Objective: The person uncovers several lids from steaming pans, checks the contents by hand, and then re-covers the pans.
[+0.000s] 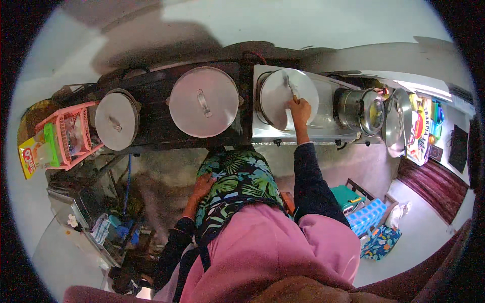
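On the steel gas stove (pixel 328 130), my right hand (pixel 300 111) has its fingers closed at the handle of a round silver pot lid (pixel 277 103). A dark curve of the pot or burner shows along the lid's left side; most of what lies under it is hidden. My left hand (pixel 203 186) rests against the leaf-patterned apron (pixel 242 177), its fingers laid loosely on the cloth and holding nothing. Left of the stove stands a large pot with a lid (pixel 203 116), and beyond it a smaller lidded pot (pixel 117 123). Both lids have metal loop handles.
Right of my hand, a steel pot with a glass lid (pixel 373 112) stands on the stove, beside an upright shiny round lid (pixel 396 123). A pink plastic basket (pixel 65 126) with packets sits at the far left. Boxes, one blue (pixel 366 216), lie low at the right.
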Demonstrator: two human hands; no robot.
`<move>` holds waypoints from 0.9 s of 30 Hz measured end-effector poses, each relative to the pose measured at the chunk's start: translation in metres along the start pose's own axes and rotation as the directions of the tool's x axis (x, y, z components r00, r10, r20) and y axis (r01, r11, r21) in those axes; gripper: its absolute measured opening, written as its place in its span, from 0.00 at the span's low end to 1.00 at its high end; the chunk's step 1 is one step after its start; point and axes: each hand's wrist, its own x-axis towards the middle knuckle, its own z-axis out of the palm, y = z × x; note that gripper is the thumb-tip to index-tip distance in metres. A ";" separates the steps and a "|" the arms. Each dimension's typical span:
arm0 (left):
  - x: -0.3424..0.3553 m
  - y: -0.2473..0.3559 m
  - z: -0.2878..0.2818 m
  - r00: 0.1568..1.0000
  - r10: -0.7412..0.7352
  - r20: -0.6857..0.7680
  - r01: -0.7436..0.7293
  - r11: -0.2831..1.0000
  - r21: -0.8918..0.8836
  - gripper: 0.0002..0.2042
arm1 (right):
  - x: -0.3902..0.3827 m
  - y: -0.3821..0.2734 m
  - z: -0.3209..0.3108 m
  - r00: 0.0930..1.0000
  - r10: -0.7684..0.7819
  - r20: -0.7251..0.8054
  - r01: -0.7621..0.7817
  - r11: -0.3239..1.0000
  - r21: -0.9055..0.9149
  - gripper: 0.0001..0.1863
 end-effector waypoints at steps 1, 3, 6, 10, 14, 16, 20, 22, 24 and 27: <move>-0.002 0.009 -0.002 1.000 -0.007 -0.014 0.007 1.000 0.022 0.31 | -0.002 0.001 0.000 0.999 0.042 0.010 -0.042 0.999 -0.016 0.16; -0.002 0.032 -0.015 0.996 -0.032 0.078 0.031 0.999 0.011 0.31 | -0.003 0.014 0.001 0.999 0.050 0.003 -0.050 0.999 0.010 0.18; -0.004 0.020 -0.005 1.000 -0.021 0.000 0.021 0.998 0.055 0.30 | -0.004 0.005 0.001 0.999 0.040 0.035 -0.043 0.996 0.077 0.19; -0.003 0.029 -0.004 0.999 -0.003 -0.034 0.004 1.000 0.029 0.29 | -0.008 0.004 -0.005 0.999 0.040 0.017 -0.042 0.994 0.104 0.19; 0.003 0.044 -0.011 0.998 -0.022 0.057 0.016 0.994 0.104 0.27 | -0.011 0.021 0.002 0.987 -0.062 -0.151 0.088 0.982 0.169 0.16; 0.010 0.022 -0.001 0.999 0.000 0.052 -0.003 0.998 0.057 0.27 | -0.013 0.012 0.000 0.990 -0.077 -0.114 0.096 0.981 0.170 0.17; 0.015 -0.001 0.015 1.000 0.026 0.009 -0.027 0.988 0.150 0.29 | -0.016 0.006 0.000 0.999 -0.046 0.029 0.040 0.983 0.181 0.18; 0.014 0.003 0.016 0.997 0.075 0.014 -0.076 0.976 0.205 0.30 | -0.018 0.006 -0.003 0.999 -0.032 -0.012 0.034 0.985 0.171 0.16; 0.012 0.014 0.013 0.997 0.075 -0.013 -0.070 0.968 0.241 0.28 | -0.020 0.006 -0.007 0.999 -0.020 -0.029 0.026 0.974 0.223 0.14; 0.028 0.027 0.006 0.991 0.051 0.121 -0.084 0.953 0.290 0.28 | -0.020 0.018 -0.017 0.988 -0.095 -0.125 0.129 0.943 0.307 0.11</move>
